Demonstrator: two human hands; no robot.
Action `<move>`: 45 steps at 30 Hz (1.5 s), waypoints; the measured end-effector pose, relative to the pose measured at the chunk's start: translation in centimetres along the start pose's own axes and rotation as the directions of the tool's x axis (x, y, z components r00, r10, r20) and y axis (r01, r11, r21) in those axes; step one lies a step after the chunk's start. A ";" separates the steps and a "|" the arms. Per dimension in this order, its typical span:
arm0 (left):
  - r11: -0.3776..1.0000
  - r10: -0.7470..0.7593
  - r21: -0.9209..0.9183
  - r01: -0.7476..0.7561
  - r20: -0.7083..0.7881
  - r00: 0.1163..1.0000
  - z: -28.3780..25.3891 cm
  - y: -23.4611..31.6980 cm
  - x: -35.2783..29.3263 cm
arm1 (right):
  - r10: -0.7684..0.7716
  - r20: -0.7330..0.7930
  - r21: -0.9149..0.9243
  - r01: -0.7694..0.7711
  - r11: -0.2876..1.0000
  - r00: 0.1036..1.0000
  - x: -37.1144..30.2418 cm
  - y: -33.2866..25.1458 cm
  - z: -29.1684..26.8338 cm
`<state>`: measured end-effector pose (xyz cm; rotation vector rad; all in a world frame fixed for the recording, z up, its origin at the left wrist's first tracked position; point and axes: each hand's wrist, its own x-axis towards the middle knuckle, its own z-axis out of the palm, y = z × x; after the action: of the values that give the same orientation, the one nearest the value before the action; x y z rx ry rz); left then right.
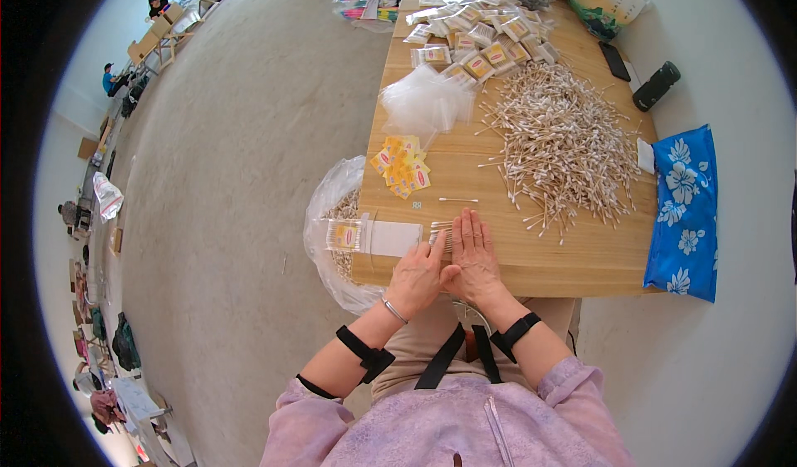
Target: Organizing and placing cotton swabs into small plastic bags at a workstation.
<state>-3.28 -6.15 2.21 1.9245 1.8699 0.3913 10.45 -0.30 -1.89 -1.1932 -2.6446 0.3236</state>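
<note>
Near the table's front edge, a small row of cotton swabs (439, 233) lies between my two hands. My left hand (415, 281) touches the row's near left side with its index finger stretched forward and the other fingers bent; no held thing shows in it. Against the row's right side my right hand (475, 255) lies flat, fingers straight and side by side. The thumbs meet. Left of the row is a white card or box-like piece (394, 239), with a clear packet of swabs (344, 235) bearing a yellow label at its left end. A single swab (458, 200) lies beyond my fingertips.
A big heap of loose swabs (569, 139) covers the table's right side. Yellow labels (402, 166), clear bags (427, 100) and filled packets (490, 39) lie farther back. A blue floral pack (684, 214) rests at the right edge. An open plastic bag of swabs (320, 259) hangs at the left.
</note>
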 end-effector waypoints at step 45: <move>0.194 -0.328 -0.963 -0.186 -0.243 0.913 3.5 -2.9 3.7 | 0.066 0.084 0.009 -0.067 0.998 0.994 0.0 -3.1 0.1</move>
<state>-3.92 -2.83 -2.57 0.7879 1.2009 1.6245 8.25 -2.29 -1.15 -1.2938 -2.6738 0.4087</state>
